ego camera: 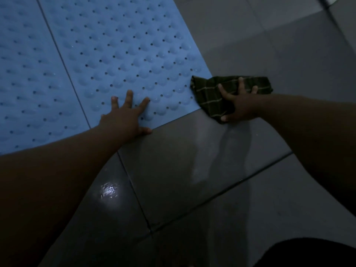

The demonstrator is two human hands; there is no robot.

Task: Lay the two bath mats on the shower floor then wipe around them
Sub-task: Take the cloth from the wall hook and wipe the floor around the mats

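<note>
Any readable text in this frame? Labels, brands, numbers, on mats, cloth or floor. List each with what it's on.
None: no text, brand, number or sign can be read in this frame.
Right bath mat: only bumps and drain holes, no print.
Left bath mat: same pattern, no print.
Checked cloth under the right hand: only pale grid lines, no visible label.
Floor tiles: bare, with a light glare; the picture is dim.

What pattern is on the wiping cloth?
The cloth is dark green with pale checked lines, seen in the head view.
</note>
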